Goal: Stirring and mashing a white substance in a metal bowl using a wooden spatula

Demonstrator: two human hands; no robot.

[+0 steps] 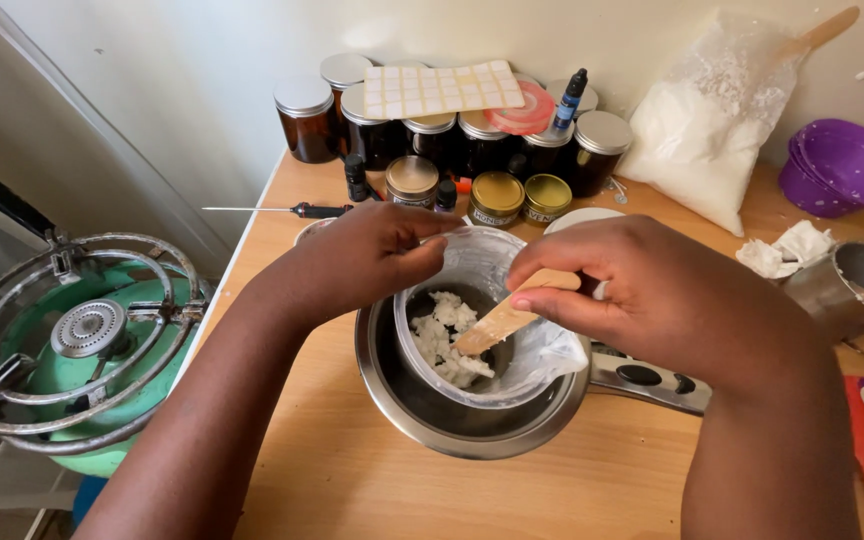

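White waxy chunks (444,335) sit in a clear plastic tub (472,262) nested inside one steel saucepan (432,420) on the wooden table (352,470); the right hand (642,290) has its fingers clamped on a flat wooden stick (500,320) poking into the chunks, while the left hand (372,250) pinches the tub's rim. Behind them I count roughly nine dark amber jars (304,120) with silver lids, plus three small gold-lidded tins (497,195). Off to the right there's one bag of white powder (702,130), a purple bowl (842,165) and a metal cup (852,285), and on the left a green gas burner (82,340).

Both forearms are bare, with no sleeves, rings or watch apparently worn.
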